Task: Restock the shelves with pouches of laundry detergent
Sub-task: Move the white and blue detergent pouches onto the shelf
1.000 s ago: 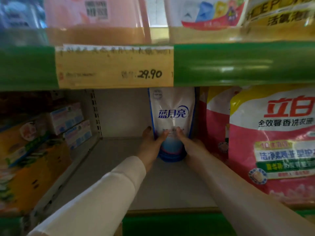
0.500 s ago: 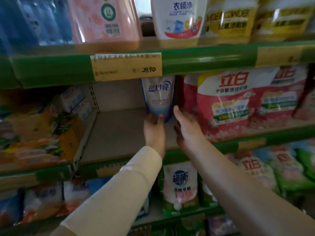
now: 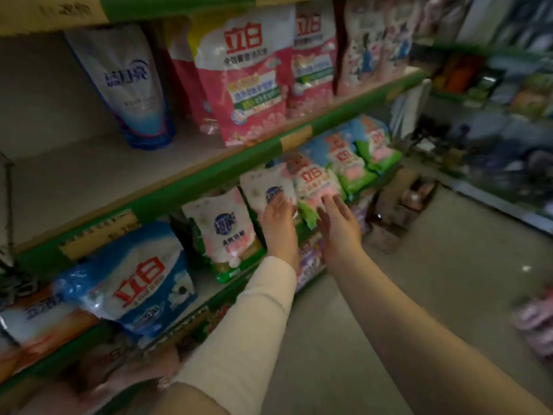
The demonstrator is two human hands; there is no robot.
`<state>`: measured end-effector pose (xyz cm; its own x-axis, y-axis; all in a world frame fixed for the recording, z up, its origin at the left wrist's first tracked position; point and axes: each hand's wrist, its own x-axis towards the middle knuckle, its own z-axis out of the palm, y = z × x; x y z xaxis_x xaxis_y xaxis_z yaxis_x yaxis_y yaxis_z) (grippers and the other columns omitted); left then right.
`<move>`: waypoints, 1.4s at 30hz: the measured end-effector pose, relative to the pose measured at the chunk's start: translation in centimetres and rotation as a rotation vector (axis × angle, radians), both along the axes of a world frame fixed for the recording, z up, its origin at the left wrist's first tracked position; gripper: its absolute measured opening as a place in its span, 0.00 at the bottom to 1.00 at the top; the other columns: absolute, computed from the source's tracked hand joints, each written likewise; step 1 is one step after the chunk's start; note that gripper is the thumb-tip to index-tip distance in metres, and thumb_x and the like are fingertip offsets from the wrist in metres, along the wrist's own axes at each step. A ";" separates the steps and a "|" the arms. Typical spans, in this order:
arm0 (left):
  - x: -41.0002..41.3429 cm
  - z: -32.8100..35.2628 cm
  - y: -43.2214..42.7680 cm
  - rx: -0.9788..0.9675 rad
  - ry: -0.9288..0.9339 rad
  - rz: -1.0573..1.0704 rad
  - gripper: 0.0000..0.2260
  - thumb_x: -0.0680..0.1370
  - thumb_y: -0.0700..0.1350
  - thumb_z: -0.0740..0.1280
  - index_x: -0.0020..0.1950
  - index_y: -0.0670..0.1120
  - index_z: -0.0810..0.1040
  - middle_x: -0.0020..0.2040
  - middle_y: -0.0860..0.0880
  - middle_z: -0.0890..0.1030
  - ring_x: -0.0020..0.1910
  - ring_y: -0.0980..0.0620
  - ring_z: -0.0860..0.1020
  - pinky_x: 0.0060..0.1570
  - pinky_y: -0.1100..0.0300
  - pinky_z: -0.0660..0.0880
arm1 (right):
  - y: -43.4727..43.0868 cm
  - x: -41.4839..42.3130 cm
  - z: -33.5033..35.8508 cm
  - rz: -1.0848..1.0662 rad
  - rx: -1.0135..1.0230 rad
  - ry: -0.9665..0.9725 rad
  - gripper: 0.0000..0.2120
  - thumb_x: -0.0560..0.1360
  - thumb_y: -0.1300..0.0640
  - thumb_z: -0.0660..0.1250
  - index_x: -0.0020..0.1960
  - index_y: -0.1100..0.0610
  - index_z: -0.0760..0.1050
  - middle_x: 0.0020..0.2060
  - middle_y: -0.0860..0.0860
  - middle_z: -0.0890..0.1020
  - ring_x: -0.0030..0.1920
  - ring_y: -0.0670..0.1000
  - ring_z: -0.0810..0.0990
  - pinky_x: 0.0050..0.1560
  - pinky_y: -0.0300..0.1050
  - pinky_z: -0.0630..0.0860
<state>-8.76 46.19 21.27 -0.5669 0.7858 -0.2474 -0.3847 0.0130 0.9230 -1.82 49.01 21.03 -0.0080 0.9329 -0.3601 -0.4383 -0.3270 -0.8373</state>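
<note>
From the head camera I count one white-and-blue pouch (image 3: 131, 85) in place, upright at the far side of the middle shelf (image 3: 77, 187), its right edge just beside the pink bags (image 3: 248, 82) that fill the shelf's right part; to the pouch's left and in front of it the shelf board lies bare, so I judge the restock barely started, with most of that gap left to fill; neither hand carries a pouch; the left hand (image 3: 279, 223), on the cream-sleeved arm, is released, fingers straight and together, held flat in front of a white pouch with a round blue mark (image 3: 269, 190) one level down; the right hand (image 3: 339, 224), bare-armed, is likewise released, fingers spread, in front of a green-and-pink bag (image 3: 311, 205) just right of it; both are well apart from the placed pouch; I'd guess the next stock must come from off to the right, perhaps the cartons (image 3: 401, 205) on the floor (image 3: 419, 295) near the shelf's end, but I cannot see what they hold; the frame is dim and smeared, so I cannot tell whether the left fingertips (image 3: 284, 202) touch the lower pouch or only hover before it; the print on the placed pouch is unreadable; the shelf's left end is cut off, the yellow label (image 3: 51, 10) at top left is cropped, and a pink blur (image 3: 535, 322) on the floor at far right is beyond naming.
</note>
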 end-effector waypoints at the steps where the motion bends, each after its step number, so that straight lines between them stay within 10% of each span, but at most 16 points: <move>1: 1.5 -0.9 -0.3 -0.007 -0.030 -0.033 0.15 0.81 0.45 0.60 0.67 0.46 0.69 0.65 0.48 0.74 0.62 0.50 0.74 0.63 0.56 0.70 | -0.5 1.7 -1.1 -0.055 -0.009 -0.007 0.22 0.76 0.56 0.66 0.69 0.57 0.68 0.64 0.54 0.75 0.60 0.51 0.75 0.54 0.43 0.70; 5: 8.0 -5.8 -1.5 -0.103 -0.083 -0.165 0.15 0.80 0.45 0.62 0.64 0.41 0.71 0.54 0.43 0.79 0.49 0.48 0.77 0.58 0.51 0.73 | -3.8 8.8 -5.7 -0.222 -0.087 -0.022 0.22 0.77 0.60 0.65 0.69 0.63 0.67 0.62 0.58 0.76 0.55 0.52 0.78 0.52 0.39 0.72; 13: 22.7 -13.6 -8.8 -0.391 -0.104 -0.601 0.18 0.82 0.43 0.55 0.72 0.40 0.64 0.67 0.44 0.73 0.65 0.46 0.73 0.64 0.55 0.65 | -14.3 23.8 -13.2 -0.505 -0.352 -0.030 0.21 0.78 0.59 0.62 0.70 0.61 0.65 0.65 0.57 0.75 0.65 0.56 0.73 0.62 0.45 0.68; 20: 33.7 -16.3 -13.9 -0.563 -0.078 -1.003 0.17 0.82 0.42 0.57 0.71 0.41 0.65 0.56 0.47 0.74 0.53 0.51 0.74 0.44 0.63 0.68 | -23.4 32.0 -16.3 -0.865 -0.490 0.014 0.23 0.79 0.57 0.62 0.72 0.61 0.63 0.67 0.56 0.73 0.67 0.56 0.71 0.65 0.46 0.67; 27: 41.0 -17.0 -20.8 -0.651 -0.054 -1.393 0.17 0.81 0.42 0.58 0.70 0.41 0.65 0.64 0.42 0.74 0.61 0.46 0.75 0.61 0.57 0.68 | -30.9 36.1 -16.5 -1.222 -0.514 0.158 0.22 0.79 0.53 0.61 0.71 0.59 0.65 0.68 0.54 0.72 0.67 0.54 0.70 0.65 0.45 0.67; 33: 47.1 -15.2 -27.3 -0.616 -0.046 -1.611 0.09 0.81 0.40 0.59 0.60 0.41 0.72 0.42 0.48 0.77 0.38 0.55 0.75 0.32 0.69 0.73 | -36.6 40.1 -14.7 -1.571 -0.423 0.248 0.08 0.78 0.56 0.63 0.52 0.58 0.77 0.56 0.56 0.79 0.54 0.55 0.78 0.60 0.51 0.73; 42: 57.0 -8.6 -36.5 -0.392 -0.070 -1.981 0.15 0.79 0.50 0.62 0.63 0.44 0.75 0.57 0.44 0.81 0.55 0.46 0.79 0.55 0.52 0.77 | -46.3 48.5 -8.3 -1.845 -0.190 0.198 0.11 0.74 0.47 0.66 0.53 0.51 0.79 0.53 0.50 0.82 0.50 0.50 0.80 0.58 0.55 0.75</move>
